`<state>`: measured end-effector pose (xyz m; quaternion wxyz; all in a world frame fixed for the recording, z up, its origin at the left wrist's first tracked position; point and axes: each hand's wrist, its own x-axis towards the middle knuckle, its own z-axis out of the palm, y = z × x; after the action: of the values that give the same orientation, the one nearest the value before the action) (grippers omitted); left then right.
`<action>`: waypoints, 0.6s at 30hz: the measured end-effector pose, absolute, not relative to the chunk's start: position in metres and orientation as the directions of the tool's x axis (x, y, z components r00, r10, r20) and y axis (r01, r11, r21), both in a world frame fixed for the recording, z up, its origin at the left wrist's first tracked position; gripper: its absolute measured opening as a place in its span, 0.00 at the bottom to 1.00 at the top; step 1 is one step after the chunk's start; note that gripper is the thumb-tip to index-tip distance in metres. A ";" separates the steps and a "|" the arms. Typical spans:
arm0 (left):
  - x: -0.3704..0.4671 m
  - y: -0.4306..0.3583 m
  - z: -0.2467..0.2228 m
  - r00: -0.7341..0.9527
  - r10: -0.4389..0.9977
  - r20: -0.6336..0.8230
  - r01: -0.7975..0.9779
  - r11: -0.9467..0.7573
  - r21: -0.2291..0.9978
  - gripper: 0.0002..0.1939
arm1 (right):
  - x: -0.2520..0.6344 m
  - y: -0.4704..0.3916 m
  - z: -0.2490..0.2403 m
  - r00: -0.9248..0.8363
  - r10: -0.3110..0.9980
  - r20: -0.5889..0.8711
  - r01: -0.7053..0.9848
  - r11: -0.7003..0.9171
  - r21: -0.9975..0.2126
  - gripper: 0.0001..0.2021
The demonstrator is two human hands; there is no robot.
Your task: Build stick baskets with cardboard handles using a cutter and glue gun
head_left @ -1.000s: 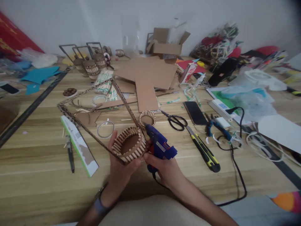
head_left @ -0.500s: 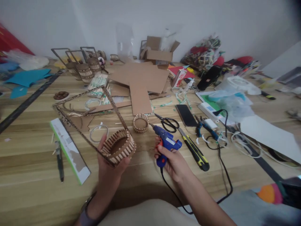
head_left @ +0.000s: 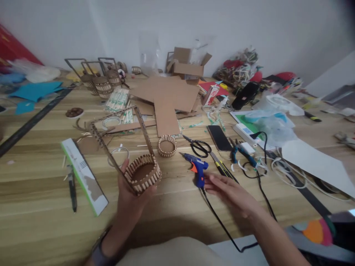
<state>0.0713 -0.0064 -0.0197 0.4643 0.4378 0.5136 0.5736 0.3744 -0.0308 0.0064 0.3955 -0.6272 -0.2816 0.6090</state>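
My left hand grips a small round basket walled with short wooden stick pieces, with a tall square cardboard handle rising from it. A blue glue gun lies on the table, its nozzle pointing away to the left. Just right of its grip is my right hand, holding nothing, fingers stretched out and apart. A smaller ring-shaped stick basket sits beyond the nozzle. Black-handled scissors and a yellow-black utility knife lie beside the gun; my right hand covers part of the knife.
Cardboard sheets and a phone lie farther back. Pliers rest at right among cords. At left are a green-white box and a black pen-like tool. Several finished lidded buckets stand behind.
My right hand has put the glue gun down on the table, let go of it and drawn off to the right. The basket in my left hand has turned slightly, its handle swinging rightward.
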 end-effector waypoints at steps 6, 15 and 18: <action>0.061 0.003 -0.027 -0.109 0.994 -0.011 0.049 0.016 0.999 0.54 | 0.370 -0.021 0.023 0.178 0.984 -0.005 0.535 -0.101 -0.839 0.12; 0.057 0.018 -0.044 -0.148 0.984 0.099 0.250 -0.059 0.966 0.44 | 0.308 0.038 0.025 -0.270 0.935 0.229 0.877 0.337 -0.342 0.12; 0.056 0.017 -0.050 -0.201 0.975 0.099 0.307 -0.034 0.951 0.44 | 0.303 0.058 0.021 -0.320 0.920 0.228 0.879 0.378 -0.290 0.15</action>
<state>0.0555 0.0171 -0.0498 0.3439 0.5305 0.6040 0.4852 0.3030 0.0580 0.0214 0.1794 -0.5549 -0.8104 0.0562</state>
